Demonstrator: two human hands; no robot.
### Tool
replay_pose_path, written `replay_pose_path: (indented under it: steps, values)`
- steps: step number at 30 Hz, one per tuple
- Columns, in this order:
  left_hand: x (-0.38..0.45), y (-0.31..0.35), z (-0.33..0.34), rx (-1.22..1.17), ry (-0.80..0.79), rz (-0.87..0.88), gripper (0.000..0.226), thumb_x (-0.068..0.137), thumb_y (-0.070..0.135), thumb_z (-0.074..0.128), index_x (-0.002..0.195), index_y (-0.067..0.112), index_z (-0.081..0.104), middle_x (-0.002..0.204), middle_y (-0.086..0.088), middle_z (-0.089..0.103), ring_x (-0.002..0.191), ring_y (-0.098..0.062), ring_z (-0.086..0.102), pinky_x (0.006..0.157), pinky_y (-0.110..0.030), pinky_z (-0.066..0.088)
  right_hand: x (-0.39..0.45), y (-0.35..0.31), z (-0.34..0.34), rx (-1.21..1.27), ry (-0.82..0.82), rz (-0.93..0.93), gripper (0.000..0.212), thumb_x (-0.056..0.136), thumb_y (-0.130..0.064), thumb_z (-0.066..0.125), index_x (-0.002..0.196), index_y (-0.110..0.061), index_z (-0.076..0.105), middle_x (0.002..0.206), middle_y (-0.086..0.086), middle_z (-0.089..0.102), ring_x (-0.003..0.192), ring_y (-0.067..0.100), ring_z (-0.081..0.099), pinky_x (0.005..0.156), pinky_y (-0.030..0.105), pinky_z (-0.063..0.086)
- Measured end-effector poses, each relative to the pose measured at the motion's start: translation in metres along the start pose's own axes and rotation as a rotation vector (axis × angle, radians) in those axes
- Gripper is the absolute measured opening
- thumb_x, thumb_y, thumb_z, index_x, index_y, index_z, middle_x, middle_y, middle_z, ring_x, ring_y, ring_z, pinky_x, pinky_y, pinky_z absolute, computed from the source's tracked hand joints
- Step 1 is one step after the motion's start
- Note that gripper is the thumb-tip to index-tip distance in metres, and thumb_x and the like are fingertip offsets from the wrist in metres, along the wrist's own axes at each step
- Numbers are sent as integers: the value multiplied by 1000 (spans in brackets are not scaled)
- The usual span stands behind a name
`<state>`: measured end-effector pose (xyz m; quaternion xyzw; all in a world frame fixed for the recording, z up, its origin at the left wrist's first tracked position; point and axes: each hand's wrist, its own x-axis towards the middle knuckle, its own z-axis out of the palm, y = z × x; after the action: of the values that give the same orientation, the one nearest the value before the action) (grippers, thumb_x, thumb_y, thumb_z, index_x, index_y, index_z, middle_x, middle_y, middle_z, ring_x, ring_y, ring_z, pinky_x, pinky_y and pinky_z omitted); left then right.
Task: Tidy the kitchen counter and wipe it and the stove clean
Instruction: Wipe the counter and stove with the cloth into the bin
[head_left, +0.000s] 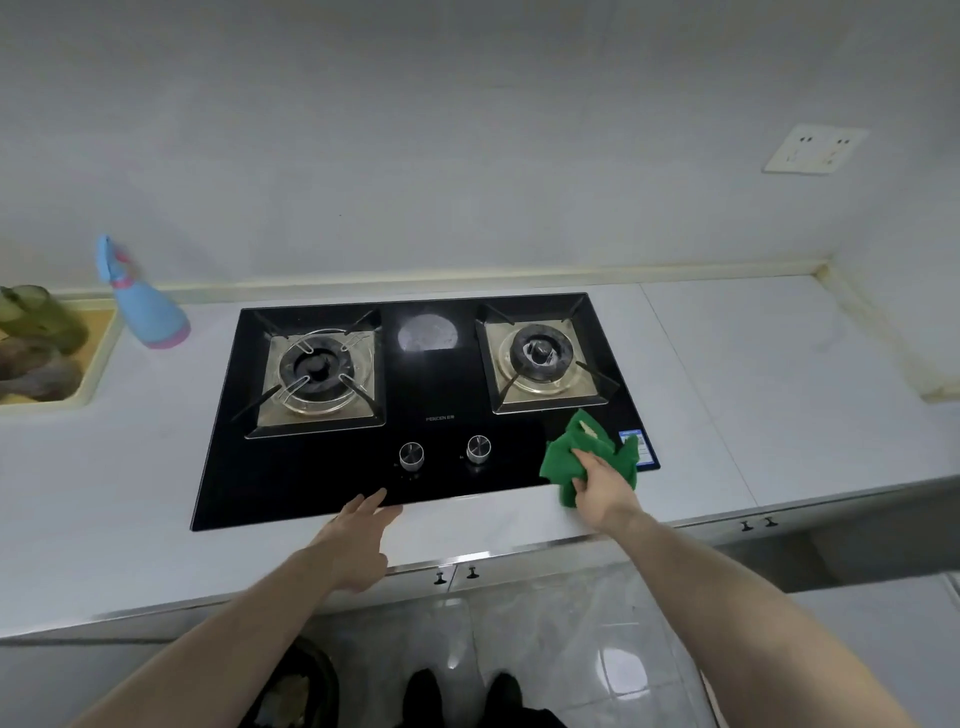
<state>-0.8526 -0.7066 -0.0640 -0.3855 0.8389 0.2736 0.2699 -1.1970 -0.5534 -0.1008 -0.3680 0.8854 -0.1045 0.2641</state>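
A black glass gas stove (431, 395) with two burners and two knobs is set into the white counter (753, 395). My right hand (602, 486) grips a green cloth (571, 452) on the stove's front right corner, beside a blue label. My left hand (358, 535) lies with straight fingers on the counter at the stove's front edge, its fingertips touching the glass.
A light blue spray bottle (148, 306) with pink trim stands on the counter left of the stove. A sink (98, 358) holding greenish and brownish items is at the far left. A wall socket (813, 148) is at the upper right. Cabinet handles (454, 576) line the counter front.
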Motion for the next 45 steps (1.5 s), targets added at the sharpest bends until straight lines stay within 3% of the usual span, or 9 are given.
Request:
replay_pose_path:
  steps: [4, 9, 12, 22, 26, 31, 36, 40, 45]
  values:
    - [5, 5, -1, 25, -36, 2, 86, 88, 15, 49, 162, 32, 8, 169, 6, -9, 157, -26, -2, 125, -39, 19, 5, -41, 3, 98, 62, -69, 54, 101, -19, 49, 153, -21, 38, 158, 8, 38, 144, 27, 38, 119, 36, 30]
    - [12, 24, -1, 42, -50, 16, 85, 90, 17, 50, 162, 32, 8, 169, 6, -10, 157, -26, 0, 125, -39, 20, -7, -71, 34, -60, -128, -193, 60, 103, -22, 46, 159, -28, 24, 168, 3, 11, 154, 30, 10, 125, 45, 17]
    - [18, 39, -1, 45, -38, 18, 84, 91, 17, 51, 162, 32, 8, 169, 6, -10, 156, -26, 1, 125, -37, 20, -7, -54, 36, -118, -146, -232, 61, 103, -23, 45, 159, -31, 21, 169, -1, 7, 155, 30, 8, 125, 46, 18]
    - [57, 155, 10, -72, 12, -4, 87, 87, 12, 50, 162, 31, 10, 169, 6, -7, 156, -24, -1, 125, -33, 18, 23, 119, -49, -161, -91, -238, 62, 102, -29, 48, 158, -35, 22, 167, -10, 11, 154, 23, 14, 126, 37, 16]
    - [74, 208, 18, -119, 24, -15, 89, 84, 12, 48, 162, 33, 11, 169, 7, -6, 157, -24, 0, 125, -32, 18, 41, 193, -82, -168, -96, -203, 62, 103, -31, 45, 159, -33, 20, 168, -3, 13, 153, 21, 17, 124, 33, 20]
    - [90, 250, 29, -126, 22, -36, 86, 87, 19, 51, 162, 33, 11, 169, 7, -7, 157, -22, 0, 126, -35, 17, 67, 248, -121, -101, -77, -54, 61, 101, -29, 45, 158, -31, 23, 167, 4, 16, 150, 27, 21, 121, 40, 27]
    - [94, 268, 34, -99, 20, -64, 84, 91, 22, 54, 162, 29, 11, 169, 4, -10, 157, -24, -1, 125, -33, 16, 71, 211, -114, 17, -80, -54, 55, 102, -33, 45, 155, -29, 31, 164, 4, 23, 146, 31, 29, 119, 45, 31]
    - [95, 262, 30, -84, -16, -87, 85, 90, 22, 52, 162, 29, 9, 169, 8, -10, 156, -24, -6, 126, -34, 15, 43, 137, -88, 146, -68, -205, 52, 102, -32, 47, 154, -31, 37, 163, -4, 28, 146, 22, 34, 115, 36, 33]
    - [93, 252, 26, -67, -19, -52, 92, 83, 21, 50, 162, 34, 5, 170, 4, -1, 156, -28, -7, 127, -37, 9, 23, 62, -51, -46, -253, -435, 56, 103, -29, 46, 156, -36, 29, 168, -5, 11, 155, 25, 7, 125, 45, 16]
